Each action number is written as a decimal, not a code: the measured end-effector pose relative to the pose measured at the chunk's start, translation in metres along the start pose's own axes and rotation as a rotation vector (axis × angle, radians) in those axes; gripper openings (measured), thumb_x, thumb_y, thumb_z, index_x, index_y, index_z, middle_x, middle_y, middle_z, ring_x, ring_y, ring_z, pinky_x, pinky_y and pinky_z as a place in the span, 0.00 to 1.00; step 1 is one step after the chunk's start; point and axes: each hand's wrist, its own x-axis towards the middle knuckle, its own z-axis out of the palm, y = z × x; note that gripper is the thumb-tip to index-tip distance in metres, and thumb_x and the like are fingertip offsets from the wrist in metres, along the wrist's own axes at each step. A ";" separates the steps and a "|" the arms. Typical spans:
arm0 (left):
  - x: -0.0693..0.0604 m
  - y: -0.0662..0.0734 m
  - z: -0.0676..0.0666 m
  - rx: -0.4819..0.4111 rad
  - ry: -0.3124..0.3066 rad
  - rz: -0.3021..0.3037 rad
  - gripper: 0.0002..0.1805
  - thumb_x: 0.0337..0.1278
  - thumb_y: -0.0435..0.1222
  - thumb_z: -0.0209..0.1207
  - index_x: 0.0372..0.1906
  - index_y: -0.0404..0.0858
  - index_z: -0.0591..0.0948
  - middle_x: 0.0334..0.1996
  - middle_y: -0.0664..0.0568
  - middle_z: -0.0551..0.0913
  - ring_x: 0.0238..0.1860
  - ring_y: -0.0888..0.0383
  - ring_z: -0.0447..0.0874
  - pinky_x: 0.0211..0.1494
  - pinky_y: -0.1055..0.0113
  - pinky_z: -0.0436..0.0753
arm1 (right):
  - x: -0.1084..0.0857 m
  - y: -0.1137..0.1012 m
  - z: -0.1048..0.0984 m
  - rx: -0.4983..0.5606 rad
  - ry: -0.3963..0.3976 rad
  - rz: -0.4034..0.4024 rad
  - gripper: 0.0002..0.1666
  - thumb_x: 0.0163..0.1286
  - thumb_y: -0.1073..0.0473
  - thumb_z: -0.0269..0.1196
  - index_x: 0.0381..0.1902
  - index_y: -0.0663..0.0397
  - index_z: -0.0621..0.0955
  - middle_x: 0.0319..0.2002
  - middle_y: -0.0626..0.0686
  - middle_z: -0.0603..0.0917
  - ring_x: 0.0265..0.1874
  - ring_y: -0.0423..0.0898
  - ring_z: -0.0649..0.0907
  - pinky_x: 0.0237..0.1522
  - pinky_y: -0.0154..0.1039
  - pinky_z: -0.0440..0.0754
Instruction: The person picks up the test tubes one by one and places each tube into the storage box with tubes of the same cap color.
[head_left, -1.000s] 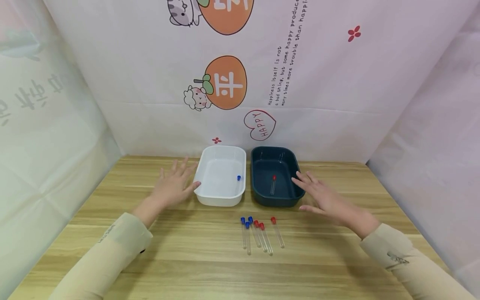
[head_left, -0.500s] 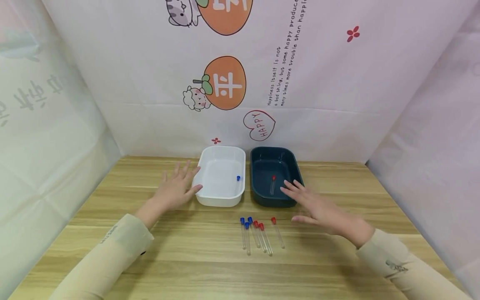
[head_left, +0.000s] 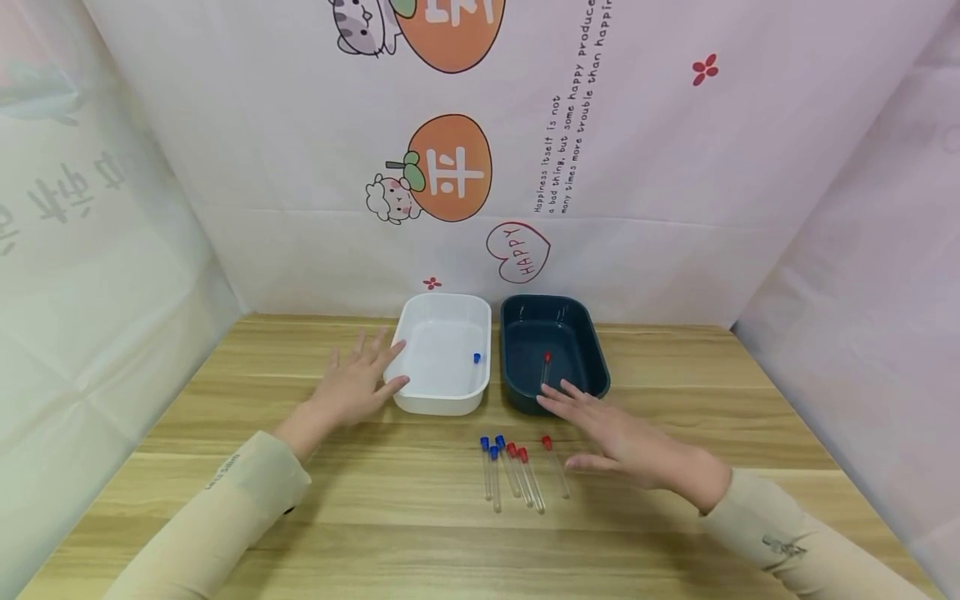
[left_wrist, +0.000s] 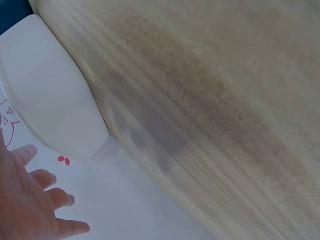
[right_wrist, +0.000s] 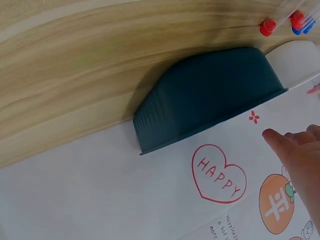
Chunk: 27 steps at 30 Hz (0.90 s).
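Note:
My left hand [head_left: 351, 385] is at the left side of the white basin [head_left: 442, 403], fingers spread and holding nothing; whether it touches the rim I cannot tell. My right hand [head_left: 618, 433], empty with fingers extended, hovers by the near right corner of the dark teal basin [head_left: 517, 392]. A blue-capped test tube [head_left: 477, 359] lies in the white basin. Inside the teal one is a red-capped test tube [head_left: 547, 358], its lower end hidden by my fingertips. In front of the basins lie several blue-capped tubes [head_left: 495, 479] and red-capped tubes [head_left: 533, 483]; one red-capped tube [head_left: 553, 462] sits apart at the right.
The wooden table [head_left: 405, 533] extends around the basins. A printed white cloth [head_left: 637, 258] hangs right behind both basins, with more cloth on the left and right sides. The two basins stand side by side with a narrow gap.
My right hand has moved left and nearer, from the teal basin's right side to its near corner. My left hand has shifted slightly right. The tubes stay where they were.

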 end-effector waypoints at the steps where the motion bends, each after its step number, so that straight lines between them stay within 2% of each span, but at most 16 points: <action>1: 0.000 0.000 0.001 0.004 -0.003 0.000 0.38 0.77 0.58 0.46 0.82 0.45 0.58 0.82 0.38 0.46 0.80 0.33 0.36 0.70 0.23 0.42 | 0.000 0.000 0.001 0.002 -0.002 0.003 0.49 0.71 0.52 0.68 0.82 0.51 0.57 0.80 0.59 0.57 0.78 0.65 0.53 0.70 0.68 0.58; 6: 0.000 -0.001 0.002 0.012 -0.012 0.001 0.38 0.77 0.59 0.46 0.82 0.45 0.57 0.82 0.38 0.45 0.80 0.33 0.35 0.70 0.23 0.43 | 0.001 0.001 0.007 -0.017 -0.002 -0.001 0.50 0.70 0.51 0.69 0.82 0.50 0.58 0.79 0.57 0.62 0.77 0.65 0.58 0.69 0.68 0.62; 12: 0.000 -0.003 0.004 0.014 -0.025 -0.024 0.39 0.77 0.58 0.46 0.83 0.44 0.56 0.82 0.40 0.44 0.80 0.34 0.36 0.72 0.25 0.43 | 0.003 0.002 0.013 -0.048 -0.018 -0.006 0.50 0.68 0.47 0.70 0.81 0.50 0.60 0.77 0.55 0.66 0.75 0.62 0.63 0.68 0.65 0.66; 18: 0.002 -0.004 0.005 0.012 -0.036 -0.043 0.41 0.78 0.59 0.45 0.83 0.40 0.54 0.82 0.41 0.43 0.80 0.33 0.36 0.72 0.26 0.42 | 0.005 0.003 0.016 -0.041 -0.043 0.027 0.48 0.70 0.47 0.69 0.81 0.51 0.61 0.77 0.55 0.66 0.75 0.62 0.63 0.68 0.65 0.66; 27: 0.007 -0.002 0.008 0.000 -0.045 -0.065 0.43 0.78 0.60 0.43 0.83 0.38 0.52 0.82 0.42 0.45 0.80 0.33 0.36 0.72 0.26 0.43 | 0.006 0.004 0.021 -0.063 -0.070 0.031 0.42 0.71 0.46 0.67 0.77 0.53 0.68 0.76 0.58 0.67 0.76 0.62 0.61 0.69 0.64 0.65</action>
